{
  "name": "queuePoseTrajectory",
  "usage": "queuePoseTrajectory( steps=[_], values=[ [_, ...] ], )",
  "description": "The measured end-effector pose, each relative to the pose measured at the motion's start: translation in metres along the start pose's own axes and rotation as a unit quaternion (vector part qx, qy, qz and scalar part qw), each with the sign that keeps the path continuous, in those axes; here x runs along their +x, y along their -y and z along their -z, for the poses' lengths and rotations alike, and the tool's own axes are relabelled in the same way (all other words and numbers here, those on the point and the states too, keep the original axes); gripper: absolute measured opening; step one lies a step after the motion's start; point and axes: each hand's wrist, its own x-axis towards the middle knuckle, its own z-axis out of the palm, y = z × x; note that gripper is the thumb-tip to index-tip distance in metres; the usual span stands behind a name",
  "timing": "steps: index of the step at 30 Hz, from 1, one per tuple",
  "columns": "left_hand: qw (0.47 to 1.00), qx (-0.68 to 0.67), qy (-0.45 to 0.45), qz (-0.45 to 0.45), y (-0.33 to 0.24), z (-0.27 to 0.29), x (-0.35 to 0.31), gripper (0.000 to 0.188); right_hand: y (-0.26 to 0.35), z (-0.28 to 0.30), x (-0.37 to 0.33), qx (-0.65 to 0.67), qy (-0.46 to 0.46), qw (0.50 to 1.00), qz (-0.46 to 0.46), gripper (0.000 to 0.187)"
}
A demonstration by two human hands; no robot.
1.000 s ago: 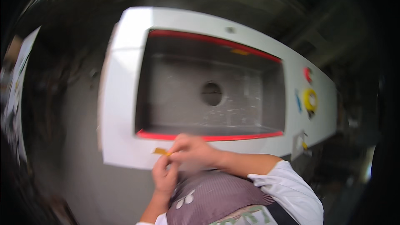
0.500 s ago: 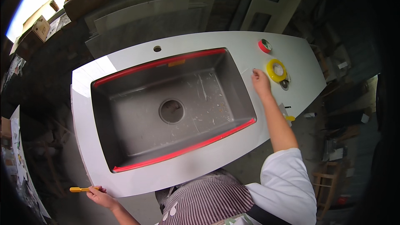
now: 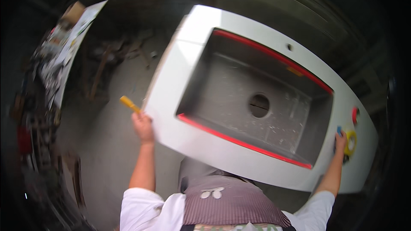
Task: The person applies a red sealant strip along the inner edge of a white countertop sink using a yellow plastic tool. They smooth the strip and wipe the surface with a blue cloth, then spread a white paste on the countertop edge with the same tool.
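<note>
A white countertop (image 3: 177, 55) lies in front of me with a grey sink (image 3: 222, 87) set in its cut-out. Strips of red tape (image 3: 252, 144) run along the sink's near and far edges. At the near left corner of the countertop, my left hand (image 3: 143, 127) is closed on a yellow-handled tool (image 3: 129, 103), whose working end is hidden. My right hand (image 3: 341, 141), on the countertop right of the sink, pinches a small blue piece (image 3: 339, 130), blurred. Beside it lies a roll of yellow tape (image 3: 352, 142), with a red tape roll (image 3: 355, 115) farther off.
A round tap hole (image 3: 289, 47) pierces the countertop behind the sink. At the far left stands a bench (image 3: 77, 47) littered with papers and scraps, a cardboard box (image 3: 73, 13) at its end. Wooden pieces (image 3: 99, 70) stand on the floor between. Flat panels lean in the dim background.
The view has swung left, so the countertop appears farther right and turned. A blue piece now shows in my right hand. My left hand still holds the yellow-handled tool.
</note>
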Motion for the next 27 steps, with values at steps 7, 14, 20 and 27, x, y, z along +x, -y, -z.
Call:
queuePoseTrajectory(
  steps=[7,14,20,27],
  values=[
    [0.979,0.188,-0.065,-0.036,-0.035,-0.003,-0.019,0.017,0.342,-0.03,-0.051,0.255,0.198,0.905,0.276,0.009],
    [0.984,0.162,-0.063,-0.029,-0.04,-0.015,-0.022,0.016,0.632,-0.101,-0.247,0.26,0.596,0.705,0.282,0.008],
    [0.987,0.141,-0.069,-0.026,-0.039,-0.014,-0.025,0.013,0.702,-0.133,-0.322,0.267,0.664,0.641,0.278,0.012],
    [0.99,0.119,-0.06,-0.034,-0.037,-0.012,-0.027,0.012,0.708,-0.142,-0.338,0.26,0.651,0.653,0.288,0.014]
  ],
)
